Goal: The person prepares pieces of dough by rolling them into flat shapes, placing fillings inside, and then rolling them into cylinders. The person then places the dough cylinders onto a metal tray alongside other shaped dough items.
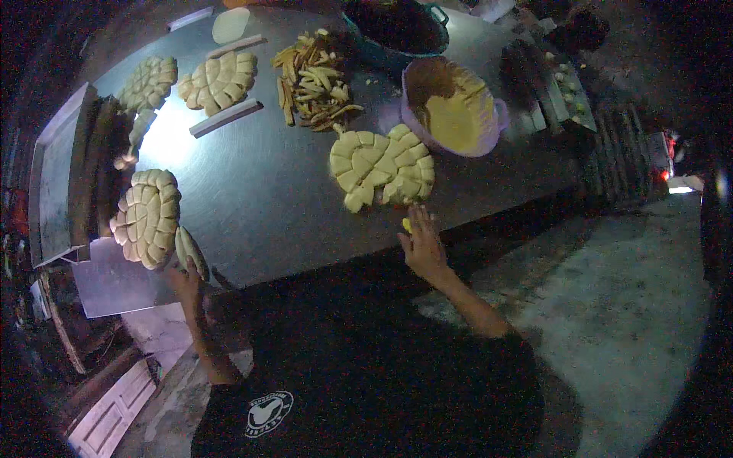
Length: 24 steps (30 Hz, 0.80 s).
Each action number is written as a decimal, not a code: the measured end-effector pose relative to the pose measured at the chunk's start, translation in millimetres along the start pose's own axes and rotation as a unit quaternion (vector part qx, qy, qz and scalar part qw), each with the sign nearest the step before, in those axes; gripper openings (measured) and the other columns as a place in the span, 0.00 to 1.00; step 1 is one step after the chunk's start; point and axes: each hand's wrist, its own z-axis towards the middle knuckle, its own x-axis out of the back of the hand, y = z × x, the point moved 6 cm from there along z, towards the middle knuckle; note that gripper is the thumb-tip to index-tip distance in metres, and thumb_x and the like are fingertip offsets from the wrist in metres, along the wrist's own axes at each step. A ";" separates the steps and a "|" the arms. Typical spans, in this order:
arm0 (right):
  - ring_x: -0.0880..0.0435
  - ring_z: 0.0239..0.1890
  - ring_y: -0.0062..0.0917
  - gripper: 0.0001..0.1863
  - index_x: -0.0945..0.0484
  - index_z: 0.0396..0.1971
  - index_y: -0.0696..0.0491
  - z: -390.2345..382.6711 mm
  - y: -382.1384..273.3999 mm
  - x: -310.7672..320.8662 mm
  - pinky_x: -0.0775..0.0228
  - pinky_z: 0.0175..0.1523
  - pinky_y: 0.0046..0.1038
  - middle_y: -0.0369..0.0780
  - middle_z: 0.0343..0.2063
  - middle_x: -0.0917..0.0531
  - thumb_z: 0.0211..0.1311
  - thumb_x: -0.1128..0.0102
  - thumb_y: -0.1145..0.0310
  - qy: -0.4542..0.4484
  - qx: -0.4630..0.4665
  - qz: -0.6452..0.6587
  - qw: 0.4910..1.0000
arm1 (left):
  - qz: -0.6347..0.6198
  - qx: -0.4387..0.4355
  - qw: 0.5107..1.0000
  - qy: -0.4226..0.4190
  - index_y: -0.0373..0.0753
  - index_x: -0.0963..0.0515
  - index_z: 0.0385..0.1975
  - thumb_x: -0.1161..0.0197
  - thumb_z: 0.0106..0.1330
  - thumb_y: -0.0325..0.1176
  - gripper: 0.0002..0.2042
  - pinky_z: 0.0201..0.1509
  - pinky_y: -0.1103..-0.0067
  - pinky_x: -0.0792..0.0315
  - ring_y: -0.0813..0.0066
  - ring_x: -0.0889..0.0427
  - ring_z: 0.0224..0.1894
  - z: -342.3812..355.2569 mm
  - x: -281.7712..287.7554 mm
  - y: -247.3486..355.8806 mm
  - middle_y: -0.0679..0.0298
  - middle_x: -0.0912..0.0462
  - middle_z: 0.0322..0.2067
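Observation:
My left hand is at the table's near left edge, its fingers closed around the lower end of a long, pale piece of dough. That piece lies against a cluster of cut dough pieces packed closely together. Farther right, my right hand is at the near edge of another cluster of pale dough pieces, its fingers pointing away from me. A small yellow piece shows between the thumb and forefinger; its kind is too small to make out.
Two more dough clusters lie at the far left beside a pale bar. Yellow-brown strips are heaped mid-table. A purple basin holds something yellow, and a teal tub stands behind. Trays flank the metal table.

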 end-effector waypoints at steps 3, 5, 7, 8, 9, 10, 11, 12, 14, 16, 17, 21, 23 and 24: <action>0.50 0.73 0.48 0.33 0.50 0.71 0.61 -42.5 13.2 -11.7 0.55 0.75 0.43 0.54 0.70 0.46 0.73 0.54 0.61 -0.024 -0.060 0.023 0.998 | 0.074 -0.016 0.995 0.063 0.26 0.32 0.57 0.36 0.64 0.44 0.30 0.58 0.60 0.34 0.43 0.30 0.53 -42.3 12.8 25.7 0.38 0.28 0.47; 0.54 0.75 0.47 0.34 0.53 0.71 0.62 -48.5 8.0 -17.9 0.58 0.76 0.42 0.54 0.72 0.49 0.74 0.56 0.60 -0.042 -0.079 0.061 0.994 | 0.166 -0.047 0.976 0.132 0.28 0.32 0.58 0.36 0.64 0.42 0.28 0.58 0.62 0.34 0.45 0.31 0.54 -50.0 27.7 54.4 0.40 0.30 0.49; 0.56 0.75 0.47 0.34 0.52 0.71 0.62 -42.7 -1.7 -26.4 0.59 0.76 0.41 0.54 0.72 0.50 0.75 0.57 0.59 -0.061 -0.094 0.066 0.992 | 0.169 -0.041 0.968 0.183 0.30 0.32 0.58 0.36 0.65 0.41 0.27 0.58 0.63 0.34 0.47 0.32 0.55 -54.2 45.9 61.5 0.42 0.33 0.51; 0.56 0.75 0.47 0.34 0.52 0.71 0.62 -42.7 -12.0 -26.4 0.58 0.76 0.40 0.53 0.72 0.50 0.75 0.56 0.59 -0.072 -0.106 0.062 0.990 | 0.124 -0.026 0.979 0.162 0.30 0.32 0.58 0.36 0.65 0.40 0.26 0.57 0.63 0.34 0.47 0.33 0.56 -54.3 53.0 69.9 0.42 0.35 0.52; 0.55 0.75 0.46 0.34 0.52 0.71 0.62 -40.5 -22.9 -26.1 0.58 0.76 0.39 0.53 0.72 0.51 0.75 0.56 0.59 -0.079 -0.113 0.058 0.989 | 0.076 -0.011 0.986 0.148 0.31 0.32 0.59 0.36 0.65 0.38 0.26 0.57 0.62 0.33 0.47 0.34 0.57 -53.9 63.7 83.2 0.43 0.36 0.52; 0.55 0.75 0.45 0.34 0.52 0.71 0.62 -33.2 -35.2 -25.4 0.57 0.76 0.38 0.53 0.72 0.51 0.74 0.56 0.59 -0.089 -0.121 0.057 0.987 | 0.031 0.004 0.991 0.133 0.31 0.32 0.59 0.37 0.65 0.37 0.26 0.57 0.62 0.33 0.47 0.36 0.58 -52.8 73.0 89.6 0.43 0.37 0.53; 0.54 0.75 0.45 0.34 0.52 0.71 0.62 -20.8 -58.6 -23.2 0.56 0.75 0.38 0.52 0.72 0.51 0.75 0.56 0.59 -0.106 -0.084 0.096 0.986 | -0.011 -0.028 0.990 0.140 0.32 0.31 0.59 0.37 0.65 0.34 0.24 0.55 0.64 0.31 0.51 0.31 0.55 -50.0 80.9 91.7 0.45 0.33 0.51; 0.54 0.75 0.44 0.34 0.52 0.71 0.62 -9.0 -87.3 -19.0 0.56 0.75 0.37 0.52 0.72 0.50 0.75 0.56 0.59 -0.126 -0.049 0.129 0.982 | -0.031 -0.021 0.988 0.148 0.32 0.31 0.58 0.37 0.65 0.34 0.24 0.55 0.65 0.30 0.53 0.29 0.53 -48.5 86.8 93.6 0.46 0.31 0.51; 0.53 0.75 0.43 0.34 0.52 0.71 0.62 19.9 -144.8 -19.5 0.54 0.75 0.37 0.52 0.72 0.50 0.74 0.56 0.59 -0.159 0.023 0.177 0.971 | -0.071 -0.011 0.984 0.161 0.33 0.30 0.58 0.37 0.66 0.34 0.23 0.53 0.67 0.29 0.57 0.25 0.49 -43.0 101.2 104.5 0.48 0.28 0.49; 0.52 0.75 0.42 0.34 0.52 0.71 0.61 68.7 -204.4 -33.1 0.54 0.75 0.37 0.52 0.72 0.49 0.74 0.55 0.59 -0.180 0.086 0.208 0.957 | -0.093 0.001 0.983 0.160 0.32 0.30 0.57 0.39 0.67 0.34 0.21 0.51 0.69 0.28 0.60 0.21 0.44 -32.0 109.1 104.5 0.49 0.23 0.46; 0.53 0.75 0.42 0.35 0.52 0.72 0.59 95.1 -226.3 -53.8 0.56 0.75 0.38 0.51 0.73 0.50 0.73 0.54 0.57 -0.182 0.101 0.186 0.960 | -0.110 0.022 0.982 0.150 0.32 0.29 0.57 0.39 0.68 0.34 0.20 0.50 0.68 0.27 0.60 0.21 0.44 -26.3 111.9 105.8 0.49 0.23 0.46; 0.57 0.76 0.39 0.37 0.52 0.73 0.52 120.8 -304.5 -127.5 0.64 0.77 0.40 0.47 0.74 0.52 0.72 0.55 0.50 -0.175 0.238 -0.103 0.950 | -0.147 0.033 0.980 0.126 0.32 0.29 0.56 0.40 0.69 0.32 0.18 0.48 0.72 0.27 0.64 0.21 0.41 -5.7 129.0 94.7 0.53 0.22 0.45; 0.59 0.77 0.38 0.38 0.52 0.73 0.51 109.3 -293.8 -123.4 0.67 0.77 0.42 0.45 0.75 0.54 0.71 0.57 0.47 -0.285 0.280 -0.087 0.913 | -0.177 0.050 0.974 0.132 0.32 0.29 0.56 0.41 0.69 0.30 0.18 0.47 0.73 0.27 0.69 0.22 0.41 0.8 143.7 87.7 0.56 0.22 0.44; 0.60 0.77 0.37 0.39 0.52 0.73 0.51 102.9 -282.7 -115.1 0.69 0.77 0.42 0.44 0.75 0.55 0.70 0.57 0.45 -0.344 0.301 -0.076 0.886 | -0.172 0.064 0.974 0.130 0.32 0.29 0.56 0.41 0.69 0.30 0.17 0.47 0.73 0.27 0.69 0.22 0.40 2.6 148.2 78.2 0.56 0.23 0.43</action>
